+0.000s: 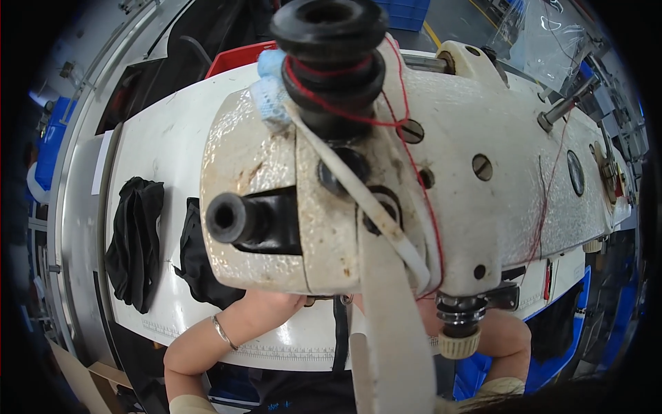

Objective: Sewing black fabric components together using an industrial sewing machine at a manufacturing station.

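Observation:
A white industrial sewing machine (462,138) fills the middle of the view and covers most of both hands. My left hand (272,307), below a thin bracelet on the wrist, reaches under the machine head; its fingers are hidden. Behind the pale strap and the tension knob (460,338), only part of my right hand (429,316) shows, its fingers also out of sight. Between the hands a narrow black strip (340,334) runs down over the table's front edge. Black cloth (200,265) lies left of the machine head, partly under it and near my left hand.
A bundle of folded black cloth (136,241) rests on the white table (162,165) at the left. Red thread (429,200) runs over the machine from its black top knob (331,62). A red bin (238,58) stands behind, and a blue bin (576,331) at right holds black cloth.

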Demonstrator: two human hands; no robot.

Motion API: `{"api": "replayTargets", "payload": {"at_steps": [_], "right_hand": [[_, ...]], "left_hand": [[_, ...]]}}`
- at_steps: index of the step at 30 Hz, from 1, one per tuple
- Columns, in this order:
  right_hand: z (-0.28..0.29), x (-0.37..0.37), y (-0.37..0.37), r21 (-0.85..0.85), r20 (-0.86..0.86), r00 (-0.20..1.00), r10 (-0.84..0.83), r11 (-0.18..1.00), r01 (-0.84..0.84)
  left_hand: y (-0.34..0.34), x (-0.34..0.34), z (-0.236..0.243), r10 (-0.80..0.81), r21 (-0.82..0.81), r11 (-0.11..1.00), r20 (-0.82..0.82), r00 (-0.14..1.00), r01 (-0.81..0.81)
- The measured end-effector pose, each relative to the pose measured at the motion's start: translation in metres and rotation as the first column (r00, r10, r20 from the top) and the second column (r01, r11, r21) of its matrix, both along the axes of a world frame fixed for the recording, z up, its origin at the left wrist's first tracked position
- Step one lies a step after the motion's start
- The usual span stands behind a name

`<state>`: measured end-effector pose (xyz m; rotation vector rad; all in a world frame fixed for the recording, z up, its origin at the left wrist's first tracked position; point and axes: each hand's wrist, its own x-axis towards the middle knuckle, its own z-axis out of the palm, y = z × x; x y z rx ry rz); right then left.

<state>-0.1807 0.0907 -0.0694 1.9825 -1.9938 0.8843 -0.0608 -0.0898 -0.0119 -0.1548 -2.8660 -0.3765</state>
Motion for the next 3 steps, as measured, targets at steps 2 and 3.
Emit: {"api": "replayTargets", "payload": {"at_steps": [2,3], "right_hand": [[0.010,0.003,-0.001,-0.027,0.075,0.996,-0.041,0.999,0.043],[0.012,0.005,-0.002,-0.050,0.148,0.986,-0.080,0.995,0.088]], "left_hand": [[0.000,0.000,-0.007,-0.003,0.073,0.997,0.052,0.999,-0.001],[-0.001,0.001,-0.014,-0.010,0.146,0.989,0.101,0.995,-0.004]]}}
